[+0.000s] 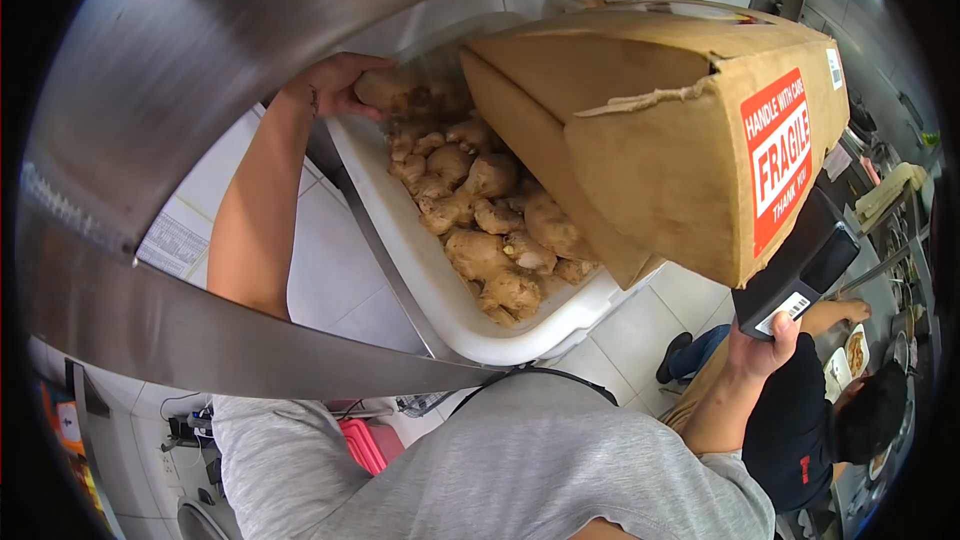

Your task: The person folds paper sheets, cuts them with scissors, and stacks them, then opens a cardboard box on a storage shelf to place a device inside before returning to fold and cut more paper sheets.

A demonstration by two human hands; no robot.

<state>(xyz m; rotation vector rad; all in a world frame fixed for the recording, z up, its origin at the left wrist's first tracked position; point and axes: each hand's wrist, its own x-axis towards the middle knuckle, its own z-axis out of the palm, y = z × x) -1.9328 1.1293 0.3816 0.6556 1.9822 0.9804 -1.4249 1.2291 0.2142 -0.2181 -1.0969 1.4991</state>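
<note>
A white tub [500, 345] holds several knobbly pieces of ginger [480, 250]. At the tub's far left corner, my left hand [345, 85] has its fingers closed round a piece of ginger [390, 90]. An open cardboard box [640, 170] with a red FRAGILE label [778, 155] is tilted over the right side of the tub and hides part of the ginger. My right hand [765, 348], to the right of the tub, grips a dark rectangular device [800, 265] with a barcode sticker, just below the box.
A curved metal bar [250, 345] crosses in front of my left arm. At the lower right, a person in a dark shirt [790, 430] stands at a metal counter with food containers [856, 352]. A pink container [363, 445] is low on the left.
</note>
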